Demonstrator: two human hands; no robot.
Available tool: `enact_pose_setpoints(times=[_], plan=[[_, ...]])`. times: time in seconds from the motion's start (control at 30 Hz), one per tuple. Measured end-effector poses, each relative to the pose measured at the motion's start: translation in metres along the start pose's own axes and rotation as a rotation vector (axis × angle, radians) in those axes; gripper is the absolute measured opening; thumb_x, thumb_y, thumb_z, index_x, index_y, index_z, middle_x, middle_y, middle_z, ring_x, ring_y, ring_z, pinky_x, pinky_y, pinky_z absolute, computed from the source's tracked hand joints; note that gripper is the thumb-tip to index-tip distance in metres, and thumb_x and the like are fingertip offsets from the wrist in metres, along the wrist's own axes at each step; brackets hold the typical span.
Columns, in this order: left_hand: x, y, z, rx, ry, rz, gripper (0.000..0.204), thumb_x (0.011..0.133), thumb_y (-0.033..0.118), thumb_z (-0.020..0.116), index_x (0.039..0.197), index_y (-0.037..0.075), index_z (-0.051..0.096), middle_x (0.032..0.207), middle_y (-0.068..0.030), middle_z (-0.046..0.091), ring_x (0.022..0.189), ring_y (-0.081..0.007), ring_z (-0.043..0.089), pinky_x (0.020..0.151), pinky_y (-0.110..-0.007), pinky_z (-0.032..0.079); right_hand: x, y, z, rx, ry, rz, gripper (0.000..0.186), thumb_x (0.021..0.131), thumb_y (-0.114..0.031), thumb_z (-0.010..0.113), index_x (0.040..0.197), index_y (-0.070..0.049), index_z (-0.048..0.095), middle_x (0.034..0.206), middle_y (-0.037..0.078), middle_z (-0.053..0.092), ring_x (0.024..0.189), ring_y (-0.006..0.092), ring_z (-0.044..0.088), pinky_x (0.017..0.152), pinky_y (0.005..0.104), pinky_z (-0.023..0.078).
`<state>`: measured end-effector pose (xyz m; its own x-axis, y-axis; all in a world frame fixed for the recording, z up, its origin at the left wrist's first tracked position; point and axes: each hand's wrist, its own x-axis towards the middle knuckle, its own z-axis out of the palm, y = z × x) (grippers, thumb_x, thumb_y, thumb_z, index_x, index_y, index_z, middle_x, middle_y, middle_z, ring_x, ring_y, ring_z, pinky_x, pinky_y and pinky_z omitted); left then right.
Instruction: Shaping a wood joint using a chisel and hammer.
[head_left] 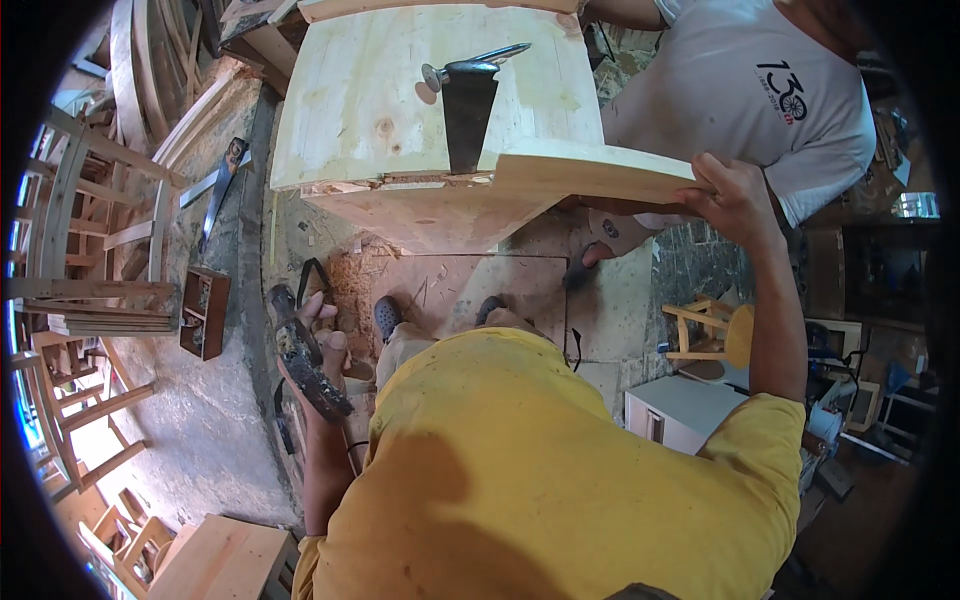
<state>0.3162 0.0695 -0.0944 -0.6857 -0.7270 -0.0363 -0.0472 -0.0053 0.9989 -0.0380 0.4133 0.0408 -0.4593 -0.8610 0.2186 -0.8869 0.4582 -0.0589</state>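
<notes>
My right hand [738, 192], fingers closed, grips the right end of a pale wooden board [590, 172]. The board's other end lies over the near edge of a large wooden panel piece [370, 110], whose edge looks rough and splintered. On the panel rests a claw hammer [468, 115] with a shiny head and a dark handle. Low at my left side, my left hand [325, 345] is closed around a scuffed black elongated tool [312, 365]. Its exact kind is unclear, and part of that hand is hidden behind it.
Another person [690, 110] in a light shirt stands at the panel's right side. A handsaw [222, 190] and a small wooden box [205, 312] lie on the ledge at left, near wooden frames [95, 210]. At right are a small stool [710, 330] and a white cabinet [670, 410].
</notes>
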Motion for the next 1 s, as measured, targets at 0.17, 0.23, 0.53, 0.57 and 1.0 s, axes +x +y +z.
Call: enact_pose_setpoints(times=[0.17, 0.23, 0.53, 0.57, 1.0], plan=[[-0.007, -0.004, 0.002, -0.017, 0.037, -0.029, 0.052, 0.081, 0.019, 0.074, 0.126, -0.002, 0.056, 0.1, -0.0074, 0.06, 0.063, -0.006, 0.053, 0.052, -0.019, 0.042, -0.004, 0.002, -0.001, 0.019, 0.012, -0.01, 0.033, 0.071, -0.015, 0.078, 0.086, -0.005, 0.051, 0.069, 0.013, 0.054, 0.064, 0.0345, 0.058, 0.056, 0.0408, 0.044], [-0.007, -0.007, 0.004, -0.047, 0.0, -0.04, 0.051, 0.082, 0.02, 0.073, 0.125, -0.002, 0.056, 0.1, -0.0073, 0.06, 0.062, -0.0062, 0.053, 0.053, -0.019, 0.042, -0.004, 0.002, -0.002, 0.019, 0.012, 0.003, 0.032, 0.072, -0.014, 0.077, 0.086, -0.005, 0.05, 0.071, 0.013, 0.054, 0.065, 0.0342, 0.058, 0.057, 0.0405, 0.045], [0.0, -0.011, 0.025, -0.01, -0.068, -0.033, 0.048, 0.082, 0.017, 0.072, 0.123, -0.002, 0.058, 0.099, -0.0062, 0.062, 0.077, -0.0098, 0.054, 0.071, -0.024, 0.045, -0.006, -0.001, -0.007, 0.004, -0.029, 0.066, 0.026, 0.077, -0.019, 0.072, 0.084, -0.007, 0.051, 0.078, 0.011, 0.058, 0.075, 0.0359, 0.062, 0.063, 0.0439, 0.048], [0.0, -0.013, 0.026, -0.017, -0.062, -0.015, 0.048, 0.082, 0.017, 0.072, 0.123, -0.002, 0.058, 0.099, -0.0062, 0.062, 0.077, -0.0098, 0.054, 0.071, -0.024, 0.045, -0.006, 0.0, -0.006, 0.011, -0.025, 0.038, 0.026, 0.077, -0.019, 0.072, 0.083, -0.007, 0.051, 0.078, 0.012, 0.057, 0.075, 0.0359, 0.062, 0.062, 0.0437, 0.048], [0.019, -0.049, 0.021, -0.028, -0.072, 0.068, 0.055, 0.081, 0.026, 0.074, 0.124, 0.0, 0.054, 0.099, -0.0029, 0.059, 0.074, -0.01, 0.052, 0.062, -0.023, 0.042, -0.01, 0.004, -0.008, 0.048, 0.051, -0.022, 0.029, 0.072, -0.022, 0.076, 0.076, -0.009, 0.051, 0.073, 0.01, 0.056, 0.071, 0.034, 0.062, 0.06, 0.0424, 0.048]])
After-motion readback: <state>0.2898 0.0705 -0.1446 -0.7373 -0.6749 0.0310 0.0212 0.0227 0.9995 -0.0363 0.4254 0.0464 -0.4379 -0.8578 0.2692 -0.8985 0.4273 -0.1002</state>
